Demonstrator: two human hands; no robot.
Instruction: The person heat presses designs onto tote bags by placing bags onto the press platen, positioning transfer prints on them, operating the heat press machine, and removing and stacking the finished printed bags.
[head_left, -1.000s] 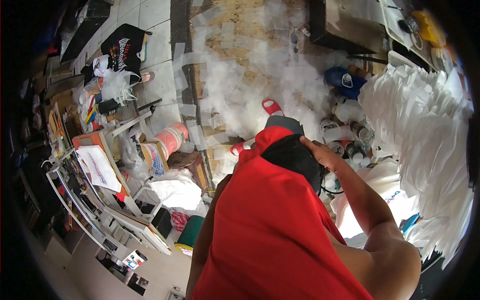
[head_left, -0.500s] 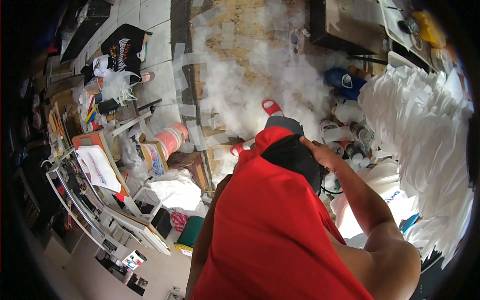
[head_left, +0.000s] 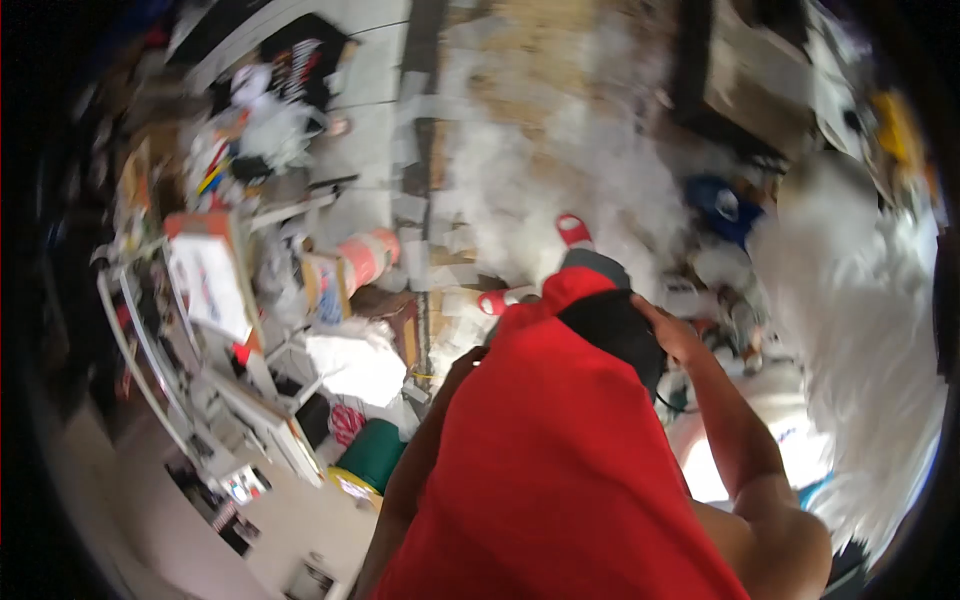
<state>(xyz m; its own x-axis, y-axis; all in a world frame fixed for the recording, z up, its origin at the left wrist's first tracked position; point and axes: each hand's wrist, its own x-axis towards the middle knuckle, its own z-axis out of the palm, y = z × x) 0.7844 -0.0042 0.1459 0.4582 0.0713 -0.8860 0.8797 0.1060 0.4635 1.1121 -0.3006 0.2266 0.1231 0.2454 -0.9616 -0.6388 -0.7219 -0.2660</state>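
Note:
I look down over my red shirt (head_left: pixel 550 450) at black shorts (head_left: pixel 615 328) and red slippers (head_left: pixel 573 230) on the floor. My right hand (head_left: pixel 674 330) rests at the right side of the shorts. Its visible fingers lie along the cloth, and nothing shows in them. On the other side, my left hand (head_left: pixel 465 362) is beside the shirt's left edge, dark and partly hidden, so its fingers cannot be made out. Nearest to it is a white cloth or bag (head_left: pixel 355 368) on the left.
Pale scraps litter the floor (head_left: pixel 520 160). A thick bundle of white sheets (head_left: pixel 835 330) hangs at right, near a blue container (head_left: pixel 722 208). On the left are a metal-framed machine (head_left: pixel 150 340), a pink roll (head_left: pixel 370 258) and a green bin (head_left: pixel 370 450).
The view has shifted and blurred, so the surroundings sit differently in frame. My right hand stays against the shorts; my left hand stays beside the shirt.

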